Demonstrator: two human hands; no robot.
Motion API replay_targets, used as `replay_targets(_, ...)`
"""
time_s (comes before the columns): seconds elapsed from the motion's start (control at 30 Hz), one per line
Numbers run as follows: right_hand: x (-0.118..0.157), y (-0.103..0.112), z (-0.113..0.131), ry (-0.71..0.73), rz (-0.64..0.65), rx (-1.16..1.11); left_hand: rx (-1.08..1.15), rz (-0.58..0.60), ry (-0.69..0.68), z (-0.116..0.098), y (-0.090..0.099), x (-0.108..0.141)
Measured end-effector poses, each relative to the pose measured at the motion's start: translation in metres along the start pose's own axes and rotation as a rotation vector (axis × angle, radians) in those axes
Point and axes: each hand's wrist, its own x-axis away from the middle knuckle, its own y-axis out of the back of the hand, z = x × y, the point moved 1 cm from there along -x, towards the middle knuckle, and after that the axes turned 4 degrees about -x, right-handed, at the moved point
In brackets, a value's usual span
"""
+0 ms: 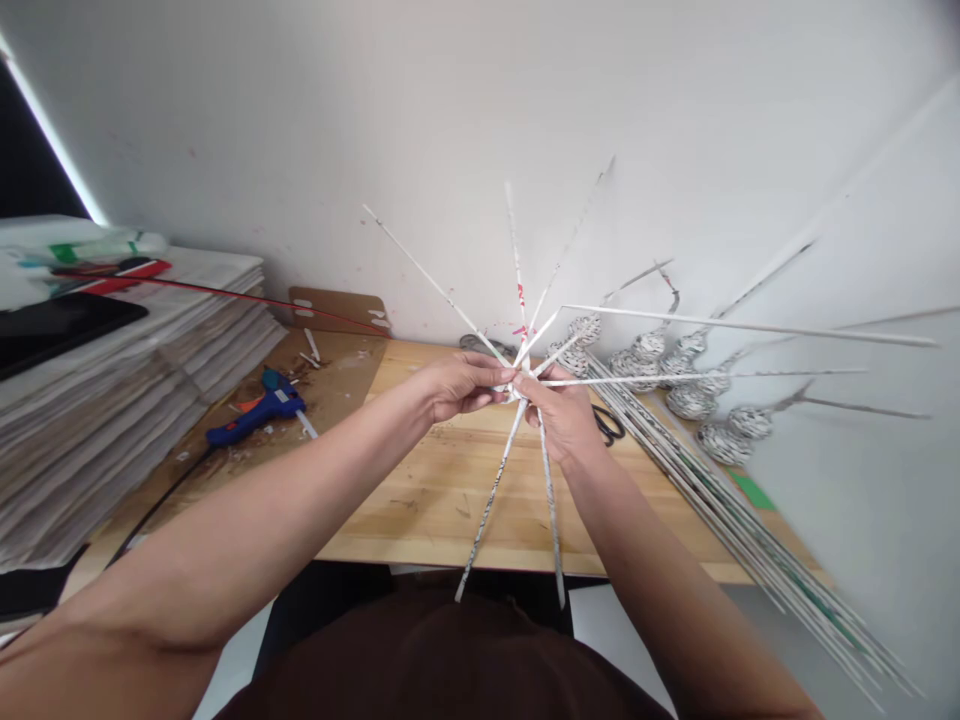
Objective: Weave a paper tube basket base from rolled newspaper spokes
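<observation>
Both hands hold up a star of rolled paper sticks (pixel 496 478) above the table, its thin white arms spreading out from one crossing point. My left hand (pixel 466 385) pinches the star at the left of its centre, thumb and fingers pressed together. From the right, my right hand (pixel 559 405) grips the centre with the thumb in front and the fingers behind. One long paper stick (pixel 750 325) bends near the top of the centre and runs off to the right. The fingers partly hide how the sticks cross.
Woven paper pieces (pixel 691 400) with stick ends stand along the wall. A bundle of paper sticks (pixel 720 510) lies at the right, near black scissors (pixel 609 425). On the left are a blue glue gun (pixel 259 410) and a tall stack of paper (pixel 150 390) on the wooden table (pixel 420 500).
</observation>
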Motion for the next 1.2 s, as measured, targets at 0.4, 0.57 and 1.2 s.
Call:
replay_targets(0.4,0.001,0.002,0.001,-0.11,0.009,0.011,0.029,0.112,0.04,0.008,0.001,0.002)
replay_targets(0.57,0.001,0.002,0.004,-0.1,0.056,-0.027,-0.044,0.116,0.041,0.004,0.001,0.002)
replay_targets(1.2,-0.006,-0.018,0.007,-0.038,0.122,-0.413,-0.115,0.06,-0.05,-0.007,-0.012,0.016)
